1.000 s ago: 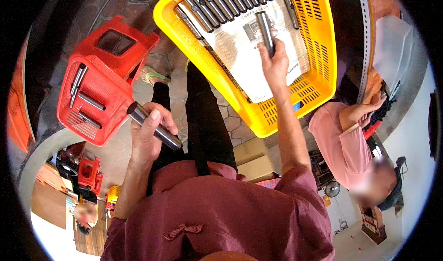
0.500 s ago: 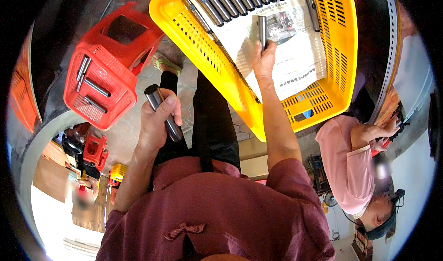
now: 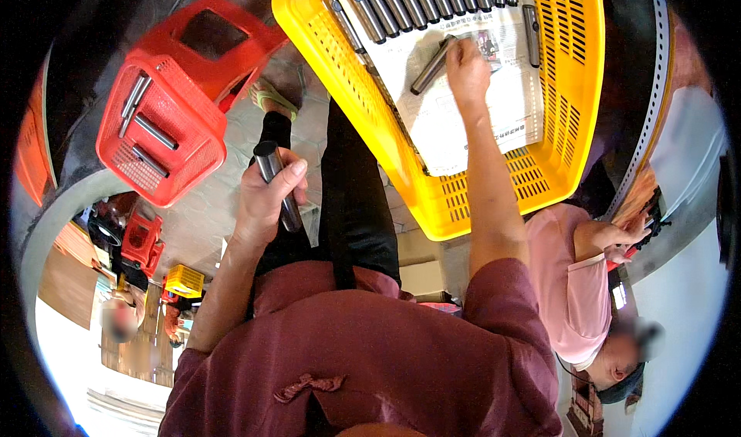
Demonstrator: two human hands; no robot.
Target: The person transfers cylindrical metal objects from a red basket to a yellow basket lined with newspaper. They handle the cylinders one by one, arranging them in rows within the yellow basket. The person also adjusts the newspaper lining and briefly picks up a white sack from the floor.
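My left hand (image 3: pixel 266 198), closed, grips a dark steel cylinder (image 3: pixel 268 157) in front of my legs. Over the yellow basket (image 3: pixel 409 201), my right hand (image 3: pixel 468 74) is closed on the end of another steel cylinder (image 3: pixel 430 69), which slants down to the left. Beneath that hand a printed paper sheet (image 3: pixel 463 140) lines the basket. Several like cylinders (image 3: pixel 409 5) lie side by side in a row at its far end. One cylinder (image 3: pixel 531 35) rests along the right wall, another (image 3: pixel 347 22) along the left.
At left, a red basket (image 3: pixel 207 155) holds several steel cylinders (image 3: pixel 157 132), beside a red plastic frame (image 3: pixel 251 51). A person in a pink shirt (image 3: pixel 567 282) works at the right. Farther back at lower left are a small yellow crate (image 3: pixel 185 280) and another person (image 3: pixel 122 313).
My right hand has moved right and slightly farther away; its cylinder has turned from upright in the picture to slanting down-left. My left hand keeps its cylinder nearly in place. The view has shifted slightly.
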